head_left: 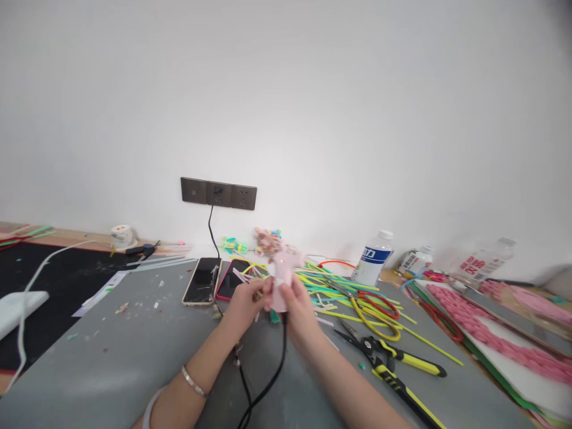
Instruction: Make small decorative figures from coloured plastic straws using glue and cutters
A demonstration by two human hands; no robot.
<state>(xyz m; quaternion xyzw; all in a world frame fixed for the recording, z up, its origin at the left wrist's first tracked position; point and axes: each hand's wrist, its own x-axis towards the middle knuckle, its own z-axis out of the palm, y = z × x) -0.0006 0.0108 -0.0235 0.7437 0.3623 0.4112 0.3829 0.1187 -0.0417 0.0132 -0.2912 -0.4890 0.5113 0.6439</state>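
My right hand (295, 301) is wrapped round a pale pink hot glue gun (282, 277) with a small red light on it; its black cord (285, 348) hangs down toward me. Close beside it, my left hand (245, 305) is closed in a pinch. What its fingers hold is too small and blurred to make out. Just beyond the glue gun is a blurred pinkish-brown cluster (268, 243), partly hidden by it. Many yellow, green and pink pipe cleaners (357, 286) lie around and behind my hands.
Two phones, one black-screened (202, 283) and one red-edged (229, 281), lie left of my hands. Yellow-handled pliers (393, 357) and red-and-yellow-handled scissors (375, 316) lie to the right. A white bottle (374, 259) stands near the wall. A socket panel (218, 193) holds a plug.
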